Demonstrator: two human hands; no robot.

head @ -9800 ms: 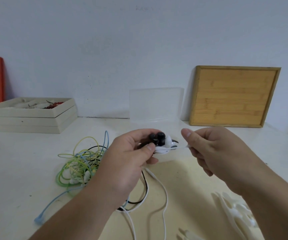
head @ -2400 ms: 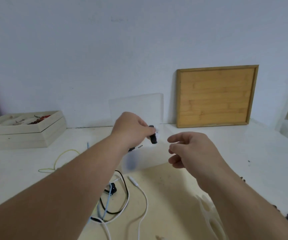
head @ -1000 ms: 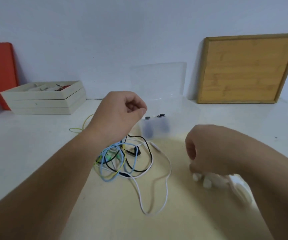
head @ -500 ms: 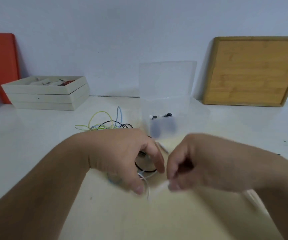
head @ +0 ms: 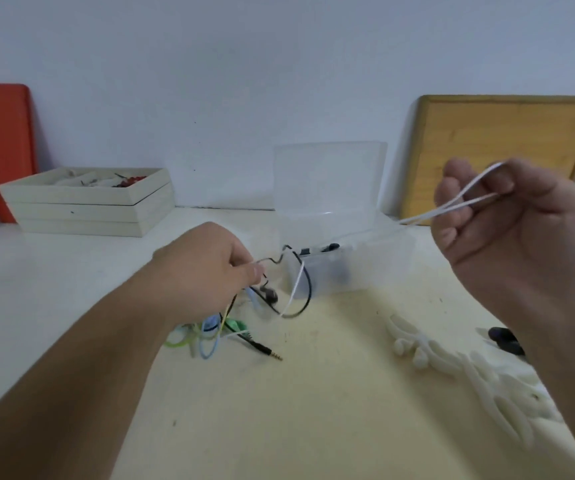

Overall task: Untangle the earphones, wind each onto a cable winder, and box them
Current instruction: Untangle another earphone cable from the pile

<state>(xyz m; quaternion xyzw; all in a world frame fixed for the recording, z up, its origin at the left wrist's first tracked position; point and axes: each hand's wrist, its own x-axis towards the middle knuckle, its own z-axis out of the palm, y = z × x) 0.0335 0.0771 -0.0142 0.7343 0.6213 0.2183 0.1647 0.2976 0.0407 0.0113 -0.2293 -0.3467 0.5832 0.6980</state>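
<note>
I'm pinching a looped white earphone cable (head: 424, 217) in my raised right hand (head: 521, 237), fingers curled; my left hand (head: 206, 271) is gripping the tangled earphones (head: 215, 329) low on the counter (head: 313, 410), near the clear box (head: 376, 268).

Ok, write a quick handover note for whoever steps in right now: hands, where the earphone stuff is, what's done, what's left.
Left hand: grips the tangle of black, green and blue earphone cables, which lies partly on the table.
Right hand: raised, fingers curled round the white earphone cable, drawn taut toward the tangle.
Clear plastic box: lid open, behind the tangle, one dark wound earphone inside.
White plastic cable winders: heaped on the table, right side.
Done: one earphone boxed. Left: free the white cable, wind it, box it, then the others.
</note>
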